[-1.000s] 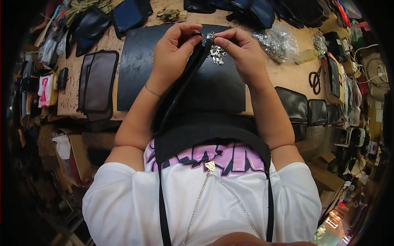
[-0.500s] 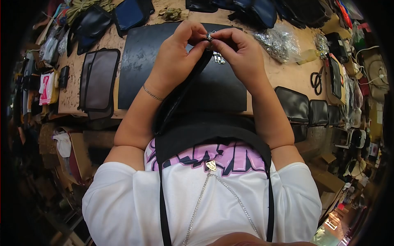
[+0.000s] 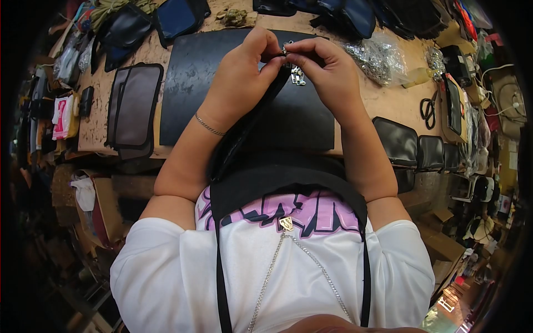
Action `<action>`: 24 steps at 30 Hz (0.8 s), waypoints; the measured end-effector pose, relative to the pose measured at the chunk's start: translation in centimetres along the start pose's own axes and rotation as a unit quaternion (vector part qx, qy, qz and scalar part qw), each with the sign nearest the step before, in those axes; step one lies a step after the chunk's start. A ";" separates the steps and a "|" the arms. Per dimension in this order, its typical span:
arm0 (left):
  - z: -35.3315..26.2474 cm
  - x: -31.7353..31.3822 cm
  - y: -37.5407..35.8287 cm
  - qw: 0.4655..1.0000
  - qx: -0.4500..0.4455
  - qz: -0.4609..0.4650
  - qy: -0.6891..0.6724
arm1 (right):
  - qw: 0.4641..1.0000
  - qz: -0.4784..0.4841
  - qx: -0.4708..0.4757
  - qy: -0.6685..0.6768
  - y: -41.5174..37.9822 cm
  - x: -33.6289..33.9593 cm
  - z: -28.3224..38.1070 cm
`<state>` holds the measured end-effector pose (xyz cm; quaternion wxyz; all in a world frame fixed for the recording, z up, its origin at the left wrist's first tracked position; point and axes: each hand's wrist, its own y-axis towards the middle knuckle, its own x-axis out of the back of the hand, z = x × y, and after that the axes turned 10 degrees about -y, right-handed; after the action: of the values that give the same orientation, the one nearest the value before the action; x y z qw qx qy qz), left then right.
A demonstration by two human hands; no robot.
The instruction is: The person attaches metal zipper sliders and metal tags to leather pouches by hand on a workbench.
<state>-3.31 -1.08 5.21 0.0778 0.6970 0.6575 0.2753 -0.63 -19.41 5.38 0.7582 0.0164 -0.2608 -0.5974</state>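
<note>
My left hand (image 3: 244, 75) pinches the top end of a black zipper strip (image 3: 252, 119) that runs down toward my lap. My right hand (image 3: 327, 69) meets it fingertip to fingertip and holds a small metal zipper slider (image 3: 285, 50) against the end of the strip. A few loose metal sliders (image 3: 298, 76) lie just below my right fingers on a black mat (image 3: 189, 83). The strip's lower end disappears under my left forearm into the black apron.
Dark pouches (image 3: 133, 108) lie left on the wooden table (image 3: 388, 100). A clear bag of metal parts (image 3: 377, 55) and scissors (image 3: 426, 110) are right. Black bags (image 3: 397, 141) sit at the right table edge, more bags along the far edge.
My two hands have drawn closer together and lifted slightly, with the right fingers now pressing the slider at the end of the strip. Nothing else has moved.
</note>
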 end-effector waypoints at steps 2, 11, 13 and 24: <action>0.0 0.1 0.0 1.000 -0.004 0.001 0.009 | 0.999 0.000 0.024 -0.036 0.0 0.2 0.0; 1.0 0.1 0.0 0.994 0.030 -0.020 -0.101 | 0.999 0.018 -0.015 -0.030 0.1 -0.1 0.7; 1.9 -0.1 -0.1 0.987 0.046 -0.028 -0.149 | 0.999 0.013 -0.015 -0.037 0.1 -0.3 0.8; 2.0 -0.2 0.3 0.962 0.099 -0.033 -0.252 | 0.998 0.059 0.010 -0.004 0.8 0.6 -0.4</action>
<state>-2.12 -0.76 3.66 0.1806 0.7259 0.6633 0.0210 0.39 -19.88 5.51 0.7911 0.0059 -0.2697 -0.5489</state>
